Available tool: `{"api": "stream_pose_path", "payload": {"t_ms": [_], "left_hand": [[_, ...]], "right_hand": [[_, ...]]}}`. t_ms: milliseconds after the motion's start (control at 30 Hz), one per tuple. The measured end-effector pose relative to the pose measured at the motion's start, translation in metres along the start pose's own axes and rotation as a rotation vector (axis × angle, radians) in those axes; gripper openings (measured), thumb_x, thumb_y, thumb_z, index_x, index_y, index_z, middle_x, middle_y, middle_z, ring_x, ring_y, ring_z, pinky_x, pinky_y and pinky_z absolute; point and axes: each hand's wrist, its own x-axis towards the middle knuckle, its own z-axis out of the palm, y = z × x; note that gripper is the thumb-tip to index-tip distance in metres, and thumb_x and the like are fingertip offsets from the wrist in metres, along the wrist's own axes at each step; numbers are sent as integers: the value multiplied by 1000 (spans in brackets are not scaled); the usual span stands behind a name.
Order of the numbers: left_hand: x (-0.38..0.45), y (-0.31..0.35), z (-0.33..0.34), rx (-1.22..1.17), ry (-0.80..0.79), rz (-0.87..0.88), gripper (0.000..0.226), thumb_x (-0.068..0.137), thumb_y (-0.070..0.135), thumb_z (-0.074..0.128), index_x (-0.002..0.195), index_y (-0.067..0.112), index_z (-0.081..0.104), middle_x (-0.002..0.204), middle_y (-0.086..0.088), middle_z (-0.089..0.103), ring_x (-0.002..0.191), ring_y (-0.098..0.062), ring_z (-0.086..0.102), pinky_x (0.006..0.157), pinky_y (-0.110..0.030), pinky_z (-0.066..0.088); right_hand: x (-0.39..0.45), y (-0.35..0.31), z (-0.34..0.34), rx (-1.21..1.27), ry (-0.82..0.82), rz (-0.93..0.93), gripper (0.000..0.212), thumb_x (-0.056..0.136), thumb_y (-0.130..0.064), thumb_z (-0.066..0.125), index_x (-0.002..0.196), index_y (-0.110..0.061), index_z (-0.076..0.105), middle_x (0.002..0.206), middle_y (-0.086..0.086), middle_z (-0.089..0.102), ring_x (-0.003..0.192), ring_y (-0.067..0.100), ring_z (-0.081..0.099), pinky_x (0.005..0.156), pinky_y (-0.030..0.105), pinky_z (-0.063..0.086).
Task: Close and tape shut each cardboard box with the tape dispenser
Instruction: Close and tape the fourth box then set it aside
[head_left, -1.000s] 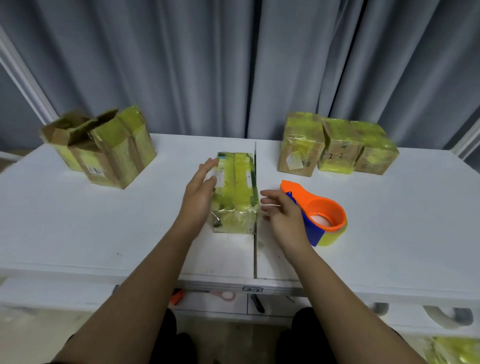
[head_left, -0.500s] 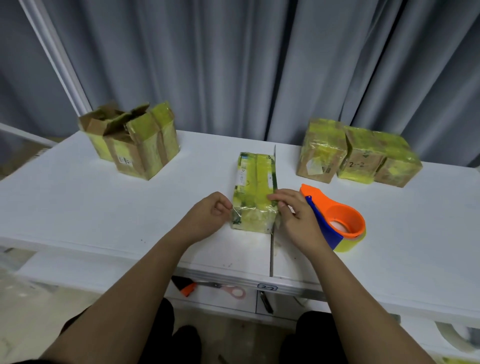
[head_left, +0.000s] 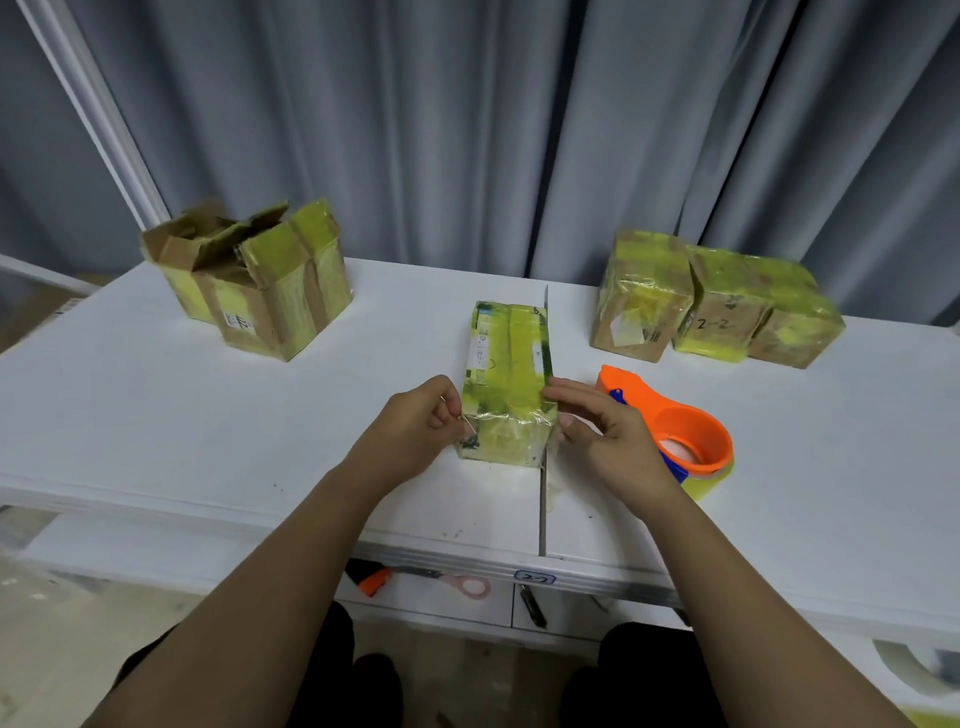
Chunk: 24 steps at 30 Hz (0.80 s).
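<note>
Box (head_left: 506, 382) closed, yellow-taped, glossy

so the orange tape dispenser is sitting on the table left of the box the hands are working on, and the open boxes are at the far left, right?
Not quite. The head view shows the orange tape dispenser on the white table to the right of the taped box, behind the right hand. The left hand is at the box's other side. The open boxes are indeed at the far left.
</note>
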Motion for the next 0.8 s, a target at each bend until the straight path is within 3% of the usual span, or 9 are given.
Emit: {"api": "stream_pose_path", "payload": {"t_ms": [100,200,300,400,500,600,667,733,800], "left_hand": [[2,-1,1,7,17,18,14,85,10,66,82,15,53,77,3,55,68,-10,47,61,-10,38],[2,-1,3,24,21,40,11,86,8,63,86,12,53,76,5,54,66,-8,46,62,-9,38],[6,-5,-1,23,-8,36,14,87,6,61,83,17,53,78,3,58,68,-9,49,64,-10,38],[10,-11,-13,-40,-70,4,22,87,1,57,83,23,58,78,8,66,70,-4,57,71,-16,43],[9,-13,-17,-128,-117,13,14,92,7,55,87,18,62,89,-1,70,78,-5,62,78,-17,46],[8,-15,-13,-181,-78,57,21,98,13,47,83,13,62,85,-1,70,79,-5,62,80,-20,47],[8,-17,-8,-162,12,80,23,99,16,45,80,18,60,82,6,65,79,-3,59,79,-23,45],[9,-20,1,-141,132,162,22,100,19,42,87,28,56,93,12,60,91,0,55,85,-21,41],[11,-21,10,-115,184,289,22,101,25,34,108,36,51,120,20,52,115,8,44,99,-12,31]], "right_hand": [[-2,1,0,-58,38,-17,46,92,3,55,104,-41,65,128,-24,49,126,9,48,97,17,45],[-3,1,2,-116,35,-32,41,93,-2,56,103,-41,65,130,-18,51,121,-13,41,101,16,41],[-4,-2,2,-102,3,-32,37,95,-5,55,105,-38,66,132,-17,51,113,-25,39,93,6,41],[-3,-1,-1,-107,-23,-46,35,95,-5,56,111,-35,64,129,-23,49,114,-23,40,87,1,39],[-4,4,1,-131,-28,-68,35,93,-8,59,119,-31,62,132,-20,47,115,-11,47,86,4,41],[-4,8,4,-144,-6,-101,34,93,-8,60,119,-30,63,133,-18,45,115,-14,44,84,5,44],[-3,9,3,-182,-10,-139,35,92,-8,60,119,-29,62,133,-20,45,114,-16,43,86,8,45],[-2,11,0,-212,-43,-155,37,92,-9,61,123,-30,61,136,-21,43,115,-13,45,91,13,45],[-2,15,-4,-242,-86,-168,39,93,-13,61,127,-32,59,139,-22,40,118,-6,46,98,19,42]]}}
